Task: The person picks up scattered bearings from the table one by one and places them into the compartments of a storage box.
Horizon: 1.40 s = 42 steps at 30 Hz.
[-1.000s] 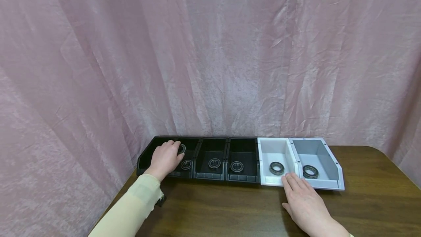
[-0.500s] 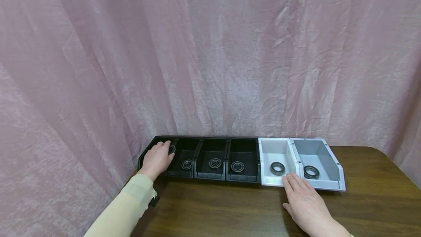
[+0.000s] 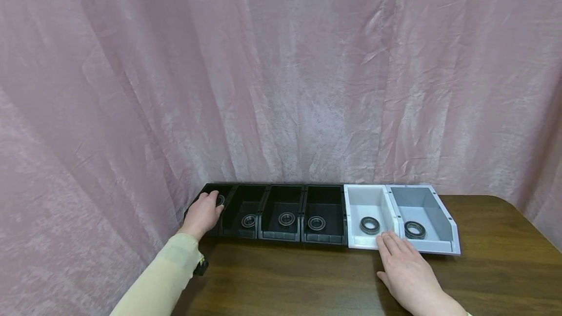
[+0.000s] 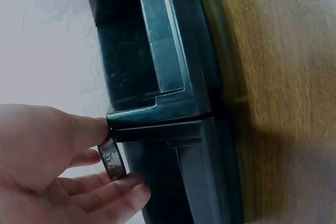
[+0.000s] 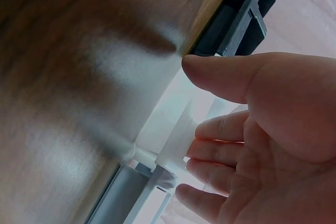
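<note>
My left hand [image 3: 202, 214] pinches a ball bearing [image 4: 111, 157] between thumb and fingers, over the leftmost black bin [image 3: 221, 187]. In the left wrist view the bearing shows edge-on beside the bins' rims. A second bearing [image 3: 248, 221] lies in the neighbouring black bin. Another two, a bearing [image 3: 287, 218] and a bearing [image 3: 316, 223], lie in the black bins further right. My right hand [image 3: 406, 269] is at the front lips of the white bin [image 3: 357, 241] and grey bin [image 3: 439, 246], fingers straight, holding nothing. The leftmost bin's inside is mostly hidden by my left hand.
The bins stand side by side along the back of a brown wooden table [image 3: 285, 277]. One bearing [image 3: 370, 225] lies in the white bin and one bearing [image 3: 414, 229] in the grey bin. A pink curtain [image 3: 281, 72] hangs close behind.
My left hand has moved left with the bearing, from over the second black bin to over the leftmost one. My right hand has stayed in place.
</note>
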Available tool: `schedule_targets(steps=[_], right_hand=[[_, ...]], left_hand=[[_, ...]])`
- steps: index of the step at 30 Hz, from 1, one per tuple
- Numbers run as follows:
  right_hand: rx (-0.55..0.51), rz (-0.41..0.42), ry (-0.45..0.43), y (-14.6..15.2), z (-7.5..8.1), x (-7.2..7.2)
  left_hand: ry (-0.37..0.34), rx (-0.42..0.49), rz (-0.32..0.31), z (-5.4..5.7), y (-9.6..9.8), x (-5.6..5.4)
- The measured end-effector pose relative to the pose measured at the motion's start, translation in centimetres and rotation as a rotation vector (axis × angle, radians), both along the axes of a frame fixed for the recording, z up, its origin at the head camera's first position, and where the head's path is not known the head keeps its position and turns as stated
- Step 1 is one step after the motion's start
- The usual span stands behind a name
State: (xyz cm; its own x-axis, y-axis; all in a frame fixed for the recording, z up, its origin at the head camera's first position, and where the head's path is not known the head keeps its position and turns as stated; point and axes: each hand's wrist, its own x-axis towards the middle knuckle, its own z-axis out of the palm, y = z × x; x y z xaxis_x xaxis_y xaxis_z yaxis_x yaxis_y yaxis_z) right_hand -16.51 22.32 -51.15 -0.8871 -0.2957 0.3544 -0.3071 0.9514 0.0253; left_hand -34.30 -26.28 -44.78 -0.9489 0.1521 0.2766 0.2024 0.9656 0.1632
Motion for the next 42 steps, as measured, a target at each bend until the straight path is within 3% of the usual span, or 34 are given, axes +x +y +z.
schedule_targets(steps=[16, 25, 26, 30, 32, 33, 37, 39, 42], right_hand=[[0.001, 0.0, -0.006, -0.1, 0.0, 0.0], [0.008, -0.012, -0.035, -0.1, 0.2, 0.0], [0.007, -0.014, -0.04, -0.1, 0.2, 0.0], [0.003, -0.016, -0.05, -0.1, 0.2, 0.0], [0.003, -0.014, -0.051, -0.1, 0.1, 0.0], [0.003, -0.012, -0.046, -0.1, 0.2, 0.0], [0.003, -0.008, -0.035, 0.0, 0.2, 0.0], [0.002, -0.008, -0.038, 0.0, 0.3, 0.0], [-0.001, -0.01, -0.048, 0.0, 0.3, 0.0]], left_hand=[[-0.096, 0.058, 0.03, 0.0, -1.3, -0.7], [-0.079, 0.014, 0.03, -0.9, -1.6, -0.7], [-0.069, 0.0, 0.016, -1.2, -1.9, -0.8], [-0.033, -0.048, -0.024, -5.3, -4.7, -4.3], [-0.029, -0.067, -0.037, -6.7, -5.7, -5.3], [-0.051, -0.078, -0.027, -6.8, -5.6, -5.4], [-0.142, -0.104, 0.001, -3.9, -3.4, -2.4], [-0.185, -0.117, 0.013, -3.0, -2.6, -1.6], [-0.189, -0.124, 0.02, -3.0, -2.7, -1.5]])
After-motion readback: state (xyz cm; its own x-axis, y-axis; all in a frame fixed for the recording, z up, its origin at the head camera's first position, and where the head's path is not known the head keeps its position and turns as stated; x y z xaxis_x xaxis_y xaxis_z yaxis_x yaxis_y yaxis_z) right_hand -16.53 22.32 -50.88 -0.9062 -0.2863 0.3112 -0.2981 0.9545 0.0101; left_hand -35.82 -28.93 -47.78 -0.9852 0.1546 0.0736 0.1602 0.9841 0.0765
